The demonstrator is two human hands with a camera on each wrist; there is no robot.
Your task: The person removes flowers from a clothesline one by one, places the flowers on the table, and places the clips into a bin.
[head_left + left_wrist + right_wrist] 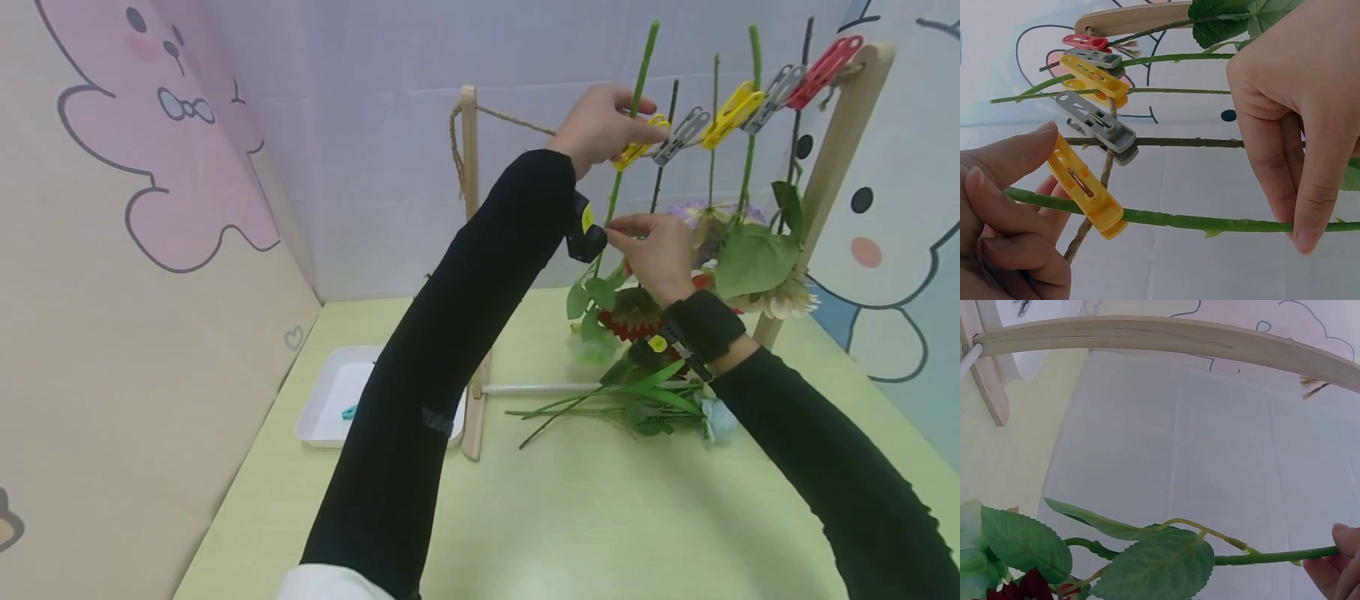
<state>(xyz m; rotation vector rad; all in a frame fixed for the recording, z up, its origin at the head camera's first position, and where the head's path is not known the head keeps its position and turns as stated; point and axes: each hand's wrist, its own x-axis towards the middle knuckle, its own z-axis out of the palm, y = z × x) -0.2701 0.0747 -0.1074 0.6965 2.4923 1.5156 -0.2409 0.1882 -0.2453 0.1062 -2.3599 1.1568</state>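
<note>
My left hand (600, 127) pinches the end of a yellow clothespin (1085, 187), thumb on one side and fingers behind. The clothespin sits across a green flower stem (1166, 219) where the stem crosses the twine (1079, 240). Lower down, my right hand (662, 257) pinches this same stem between thumb and fingertips. The stem hangs with its leaves (1154, 565) at the bottom. Beside it, a gray clothespin (1099, 125) holds a dark stem (1179, 142) to the twine.
Farther along the twine are another yellow clothespin (731, 115), a gray one (776, 98) and a red one (825, 72), with flowers hanging upside down. Wooden posts (470, 158) support the twine. Cut stems with a pale blue flower (718, 419) lie on the table near a white tray (318, 417).
</note>
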